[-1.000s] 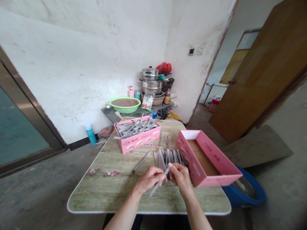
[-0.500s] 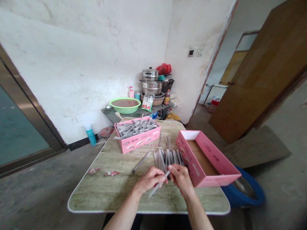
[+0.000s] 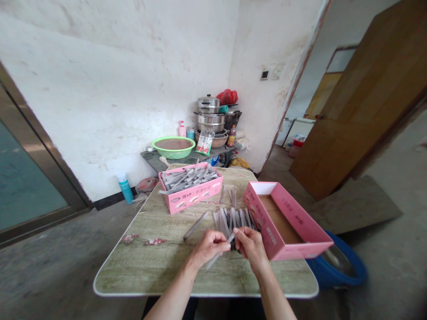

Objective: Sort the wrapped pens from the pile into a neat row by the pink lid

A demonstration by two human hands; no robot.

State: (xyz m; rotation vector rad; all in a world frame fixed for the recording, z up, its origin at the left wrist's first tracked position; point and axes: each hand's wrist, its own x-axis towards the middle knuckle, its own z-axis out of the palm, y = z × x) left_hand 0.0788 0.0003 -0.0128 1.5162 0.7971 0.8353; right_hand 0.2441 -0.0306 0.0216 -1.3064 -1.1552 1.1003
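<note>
over the table (image 3: pixel 147 266), left hand (image 3: pixel 211 246) and right hand (image 3: pixel 250 246) both pinch one pen (image 3: pixel 213 261), with more pens (image 3: pixel 233 218) just beyond.

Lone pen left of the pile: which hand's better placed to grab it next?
Left, likely. The left hand is nearer the lone pen; the right hand is beside the rightmost pink box. Both seem to grip a second pen, so left must let go first.

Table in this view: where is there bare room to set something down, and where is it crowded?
Widest free patch: the left front of the table, bordered by the loose pen, left hand and left edge. A smaller strip lies between the right box and the front edge. Crowded: the pen pile by the right hand.
</note>
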